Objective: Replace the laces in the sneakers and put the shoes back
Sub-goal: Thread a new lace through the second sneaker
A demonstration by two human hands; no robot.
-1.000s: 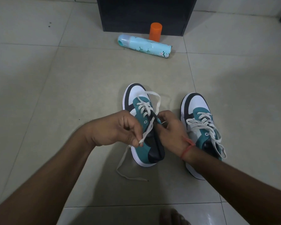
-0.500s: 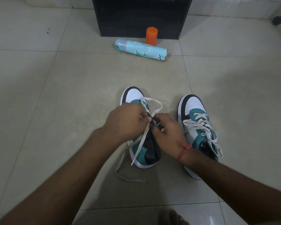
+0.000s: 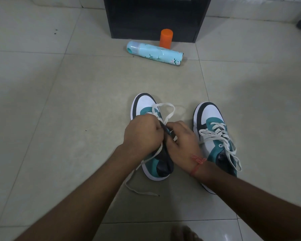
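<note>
Both sneakers sit side by side on the tiled floor (image 3: 59,119), toes pointing away from the person, which keeps the eyelets facing up and within easy reach. The right sneaker (image 3: 214,136) looks fully laced, its white ends trailing loose over the side, so it seems to be parked there while its partner gets attention. The left sneaker (image 3: 153,164) is the one being worked on: the left hand (image 3: 142,134) is curled over the middle of the shoe, fingers bunched tight and apparently pinching the white lace (image 3: 165,110), though the fingertips themselves are hidden. The right hand (image 3: 182,138) presses in from the other side, fingers bent and close together at the tongue, most likely steadying the eyelet row for threading. One loop of lace arches over the toe and a long slack end lies on the tiles nearer the person. Well beyond, a blue spray can (image 3: 155,53) lies on its side before an orange cap (image 3: 166,37) and a dark cabinet (image 3: 155,16).
</note>
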